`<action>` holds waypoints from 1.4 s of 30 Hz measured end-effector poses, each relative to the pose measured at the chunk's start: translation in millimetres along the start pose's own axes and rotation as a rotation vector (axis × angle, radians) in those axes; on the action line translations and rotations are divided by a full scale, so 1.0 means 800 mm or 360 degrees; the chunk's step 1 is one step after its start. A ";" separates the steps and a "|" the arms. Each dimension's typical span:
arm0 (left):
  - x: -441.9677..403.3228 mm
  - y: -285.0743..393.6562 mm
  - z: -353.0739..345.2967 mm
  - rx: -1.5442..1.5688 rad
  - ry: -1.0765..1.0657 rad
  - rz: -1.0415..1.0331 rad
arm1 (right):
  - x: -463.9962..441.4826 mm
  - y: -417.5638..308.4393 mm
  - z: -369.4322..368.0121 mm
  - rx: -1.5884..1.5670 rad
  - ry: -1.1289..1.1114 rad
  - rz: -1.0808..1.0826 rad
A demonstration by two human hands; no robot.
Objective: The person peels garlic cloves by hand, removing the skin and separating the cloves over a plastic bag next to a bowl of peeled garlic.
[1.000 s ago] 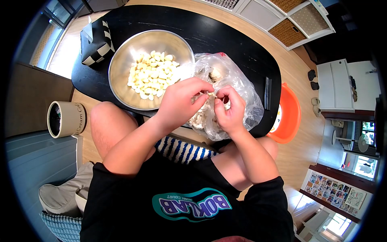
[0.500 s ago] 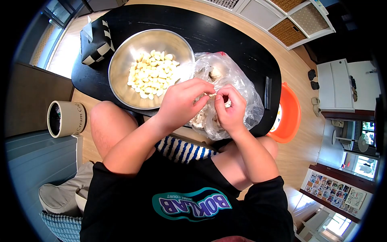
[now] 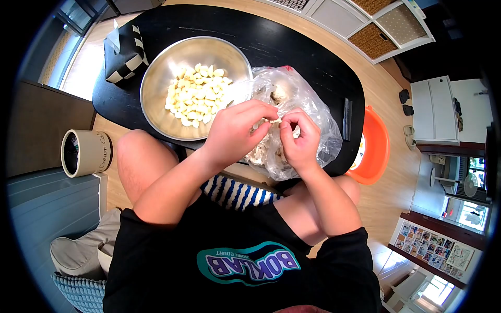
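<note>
Over the clear plastic bag (image 3: pixel 326 138), my two hands meet fingertip to fingertip. My left hand (image 3: pixel 237 128) is closed in a pinch on a small pale garlic clove (image 3: pixel 275 121), mostly covered by the fingers. My right hand (image 3: pixel 300 136) pinches at the clove's other end, thumb against forefinger. Inside the bag lie a garlic bulb (image 3: pixel 281 93) and papery garlic skins (image 3: pixel 257 155). To the left, a wide steel bowl (image 3: pixel 156 112) holds many peeled garlic cloves (image 3: pixel 198 96).
The black table (image 3: pixel 292 44) carries a checkered tissue box (image 3: pixel 125 55) at left and a dark, narrow flat object (image 3: pixel 347 119) at right. An orange basin (image 3: pixel 380 146) stands on the floor beyond the right edge. A cream bin (image 3: pixel 86 154) stands at left.
My right fingertips have drawn slightly to the right, away from the left ones, and the clove shows a little more between them. My left hand stays nearly still.
</note>
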State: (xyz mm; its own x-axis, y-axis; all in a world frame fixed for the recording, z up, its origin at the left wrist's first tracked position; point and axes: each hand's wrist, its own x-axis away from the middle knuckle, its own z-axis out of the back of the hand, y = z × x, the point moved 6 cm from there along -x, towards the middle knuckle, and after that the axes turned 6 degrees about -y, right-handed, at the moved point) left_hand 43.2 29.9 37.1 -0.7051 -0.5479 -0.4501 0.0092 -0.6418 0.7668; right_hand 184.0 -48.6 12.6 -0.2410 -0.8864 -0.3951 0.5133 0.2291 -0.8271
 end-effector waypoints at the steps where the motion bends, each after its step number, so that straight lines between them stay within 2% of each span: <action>1: 0.000 0.000 0.000 0.0006 0.0002 0.0000 | 0.000 0.000 0.000 -0.0001 -0.0001 -0.0003; 14: 0.000 -0.001 0.002 0.0048 -0.0012 0.0016 | 0.000 -0.002 0.002 0.0025 0.0006 0.0017; 23: -0.003 -0.007 0.007 0.0196 -0.0010 0.0201 | 0.000 -0.001 0.005 0.0002 0.0018 0.0016; 26: -0.003 -0.014 0.007 0.0390 -0.0012 0.0318 | 0.000 0.000 0.007 -0.0015 0.0024 0.0010; 28: 0.001 -0.026 0.001 0.0847 -0.0032 0.0583 | 0.000 -0.002 0.006 0.0041 -0.0023 0.0020; 29: 0.002 -0.027 0.001 0.0847 -0.0032 0.0583 | -0.001 -0.005 0.005 0.0041 -0.0024 0.0019; 31: 0.004 -0.036 -0.003 0.1209 -0.0023 0.0655 | -0.001 -0.009 0.000 0.0092 -0.0097 -0.0020; 38: 0.004 -0.046 -0.003 0.1396 0.0102 0.0681 | -0.002 -0.005 -0.013 0.0214 -0.0317 -0.0003; 40: 0.006 -0.046 -0.003 0.1399 0.0044 0.0707 | -0.001 -0.006 -0.016 0.0347 -0.0332 0.0149; 42: 0.005 -0.045 -0.004 0.1447 0.0077 0.0722 | -0.002 -0.005 -0.016 0.0362 -0.0328 0.0157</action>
State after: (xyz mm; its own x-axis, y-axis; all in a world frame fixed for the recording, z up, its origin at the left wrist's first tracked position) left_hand 42.5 49.6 6.1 -0.7395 -0.6723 -0.0330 -0.2882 0.2720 0.9181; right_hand 171.4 -43.3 11.5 -0.0209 -0.9327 -0.3601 0.7025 0.2426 -0.6690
